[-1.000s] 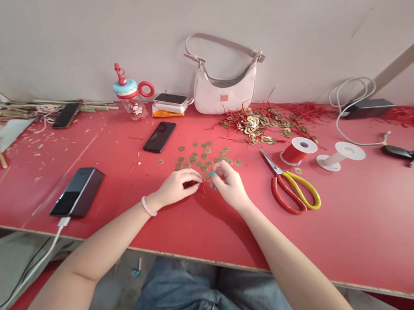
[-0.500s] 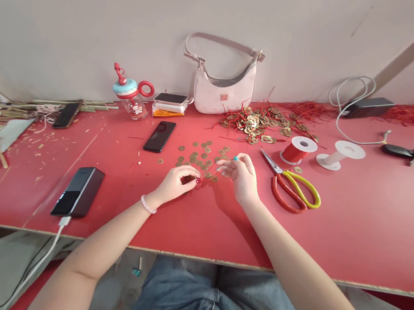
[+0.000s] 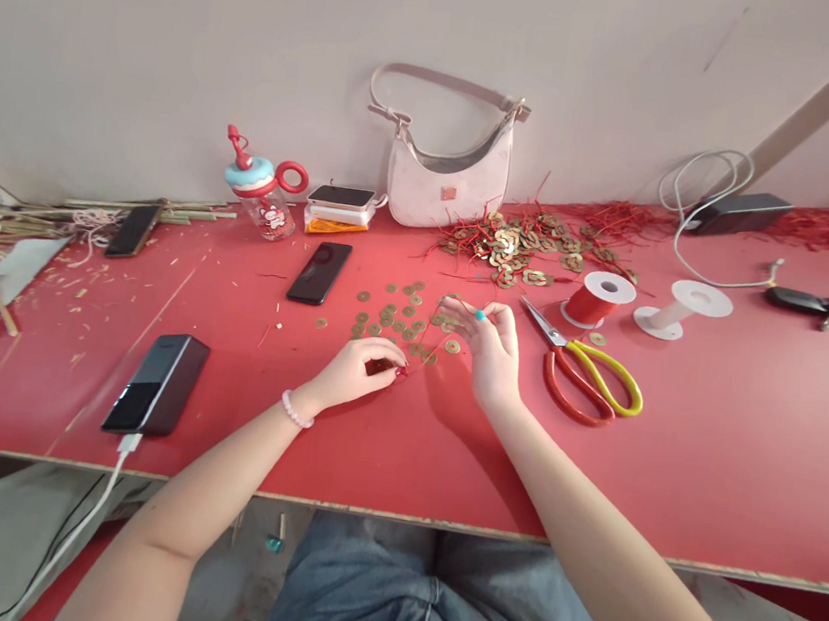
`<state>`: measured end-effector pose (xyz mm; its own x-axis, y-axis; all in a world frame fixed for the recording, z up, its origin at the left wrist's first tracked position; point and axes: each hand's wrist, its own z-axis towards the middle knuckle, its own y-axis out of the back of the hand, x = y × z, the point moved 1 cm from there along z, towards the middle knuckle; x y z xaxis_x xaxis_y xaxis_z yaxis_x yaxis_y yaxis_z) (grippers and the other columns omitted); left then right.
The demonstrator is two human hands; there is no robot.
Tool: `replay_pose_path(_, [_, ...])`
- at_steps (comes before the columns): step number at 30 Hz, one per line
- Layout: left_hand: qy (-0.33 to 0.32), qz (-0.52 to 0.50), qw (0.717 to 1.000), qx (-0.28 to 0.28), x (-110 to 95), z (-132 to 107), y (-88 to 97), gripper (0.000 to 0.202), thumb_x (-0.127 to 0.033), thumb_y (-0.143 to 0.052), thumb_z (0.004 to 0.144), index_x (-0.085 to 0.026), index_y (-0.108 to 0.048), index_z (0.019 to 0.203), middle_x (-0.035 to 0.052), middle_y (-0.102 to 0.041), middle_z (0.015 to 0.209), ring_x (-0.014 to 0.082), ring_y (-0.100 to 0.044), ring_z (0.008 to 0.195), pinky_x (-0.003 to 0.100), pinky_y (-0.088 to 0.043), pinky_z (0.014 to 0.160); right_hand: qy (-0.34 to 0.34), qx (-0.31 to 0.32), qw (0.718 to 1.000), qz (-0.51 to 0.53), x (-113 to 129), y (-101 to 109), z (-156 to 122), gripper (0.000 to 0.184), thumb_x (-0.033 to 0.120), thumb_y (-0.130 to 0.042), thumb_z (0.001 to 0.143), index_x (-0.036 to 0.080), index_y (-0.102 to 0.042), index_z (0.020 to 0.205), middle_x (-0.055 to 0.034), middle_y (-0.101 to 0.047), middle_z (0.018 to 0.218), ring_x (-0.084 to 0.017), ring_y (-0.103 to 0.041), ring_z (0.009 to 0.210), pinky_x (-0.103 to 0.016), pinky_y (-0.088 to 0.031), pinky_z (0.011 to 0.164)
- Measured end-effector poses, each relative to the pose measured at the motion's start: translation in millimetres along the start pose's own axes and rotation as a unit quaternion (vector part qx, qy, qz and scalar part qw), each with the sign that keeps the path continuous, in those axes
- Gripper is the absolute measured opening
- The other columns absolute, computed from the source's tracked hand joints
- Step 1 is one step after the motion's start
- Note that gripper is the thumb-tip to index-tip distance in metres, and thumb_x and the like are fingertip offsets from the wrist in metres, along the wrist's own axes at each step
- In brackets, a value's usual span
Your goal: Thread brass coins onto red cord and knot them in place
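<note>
Two bare hands (image 3: 356, 372) (image 3: 494, 353), thin red thread (image 3: 440, 345) between, round brassy coins (image 3: 408, 312)

Odds and ends around the red worktop (image 3: 742, 472)

From my remote seat I see a pale pink handbag (image 3: 418, 190) upright near the wall (image 3: 230, 26). To its left, a white block (image 3: 340, 213) carries a phone (image 3: 342, 198), with an orange item (image 3: 326, 227) underneath; beyond stands a clear cup (image 3: 272, 220) with a blue-and-red lid (image 3: 250, 174). A black phone (image 3: 319, 274) lies flat in front. Nearer me, on the left, a white cable (image 3: 106, 494) plugs into a dark power bank (image 3: 157, 385); behind, a dark handset (image 3: 134, 231) rests by thin sticks (image 3: 200, 215). Far right, I make out a black box (image 3: 741, 216), a looped pale cord (image 3: 706, 277) and black keys (image 3: 798, 303).
</note>
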<state>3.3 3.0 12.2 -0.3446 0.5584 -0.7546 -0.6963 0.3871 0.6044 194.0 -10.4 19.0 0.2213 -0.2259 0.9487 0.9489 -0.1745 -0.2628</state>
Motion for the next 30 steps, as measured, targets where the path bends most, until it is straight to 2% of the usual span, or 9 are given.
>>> replay_pose_path(7, [-0.002, -0.005, 0.999, 0.041, -1.8, 0.6, -0.6, 0.013, -0.014, -0.054, 0.077, -0.017, -0.065, 0.083, 0.006, -0.067, 0.09, 0.0158, -0.061, 0.085, 0.03, -0.049, 0.08, 0.051, 0.029, 0.996, -0.06, 2.2, -4.2, -6.7, 0.013, 0.031, -0.035, 0.088, 0.025, -0.025, 0.082, -0.008, -0.061, 0.111, -0.018, -0.058, 0.106, -0.041, -0.044, 0.089])
replay_pose_path(11, [0.001, -0.021, 0.998, 0.063, -3.3, 0.7, 0.1, 0.013, -0.016, -0.054, 0.078, -0.018, -0.065, 0.083, 0.0058, -0.067, 0.091, 0.0161, -0.061, 0.085, 0.031, -0.049, 0.079, 0.063, 0.032, 0.992, -0.106, 1.3, -5.4, -8.1, 0.012, 0.031, -0.034, 0.089, 0.024, -0.026, 0.082, -0.008, -0.06, 0.114, -0.017, -0.056, 0.107, -0.04, -0.041, 0.091])
replay_pose_path(15, [0.013, -0.07, 0.994, 0.078, -4.9, -0.2, 0.8, 0.011, -0.016, -0.055, 0.078, -0.017, -0.065, 0.083, 0.0069, -0.066, 0.092, 0.0162, -0.061, 0.086, 0.031, -0.05, 0.079, 0.043, 0.029, 0.991, -0.127, -4.0, -4.0, -6.3, 0.01, 0.031, -0.035, 0.088, 0.024, -0.029, 0.084, -0.0089, -0.06, 0.113, -0.016, -0.057, 0.105, -0.035, -0.043, 0.085])
replay_pose_path(20, [0.046, -0.158, 0.983, 0.085, -2.7, -1.7, 2.0, 0.009, -0.018, -0.055, 0.078, -0.016, -0.063, 0.082, 0.0074, -0.063, 0.092, 0.0153, -0.06, 0.084, 0.029, -0.051, 0.076, 0.005, 0.058, 0.981, -0.185, -14.6, -1.3, -3.9, 0.01, 0.028, -0.036, 0.086, 0.024, -0.03, 0.081, -0.0088, -0.061, 0.107, -0.018, -0.055, 0.108, -0.03, -0.043, 0.08])
replay_pose_path(24, [0.064, -0.22, 0.972, 0.048, -0.1, -1.9, 3.5, 0.009, -0.021, -0.057, 0.077, -0.016, -0.063, 0.081, 0.0076, -0.062, 0.091, 0.0153, -0.06, 0.083, 0.029, -0.051, 0.075, -0.011, 0.09, 0.958, -0.272, -17.7, -1.6, -4.8, 0.004, 0.025, -0.036, 0.083, 0.023, -0.032, 0.081, -0.0083, -0.062, 0.1, -0.018, -0.06, 0.086, -0.028, -0.043, 0.067])
replay_pose_path(27, [0.078, -0.247, 0.966, 0.009, 0.7, -2.3, 4.6, 0.008, -0.023, -0.06, 0.076, -0.016, -0.064, 0.079, 0.0083, -0.06, 0.1, 0.016, -0.059, 0.088, 0.028, -0.051, 0.072, -0.009, 0.108, 0.939, -0.325, -16.3, -2.3, -6.1, 0.002, 0.023, -0.035, 0.081, 0.023, -0.034, 0.082, -0.0055, -0.062, 0.091, -0.015, -0.056, 0.064, -0.027, -0.042, 0.061])
replay_pose_path(30, [0.099, -0.261, 0.96, -0.016, 2.7, -3.4, 4.8, 0.008, -0.024, -0.061, 0.075, -0.017, -0.064, 0.079, 0.0088, -0.057, 0.115, 0.015, -0.058, 0.086, 0.024, -0.05, 0.064, -0.002, 0.128, 0.926, -0.355, -15.3, -3.0, -7.0, 0.002, 0.022, -0.034, 0.081, 0.023, -0.035, 0.082, -0.0035, -0.06, 0.081, -0.015, -0.054, 0.061, -0.028, -0.042, 0.059])
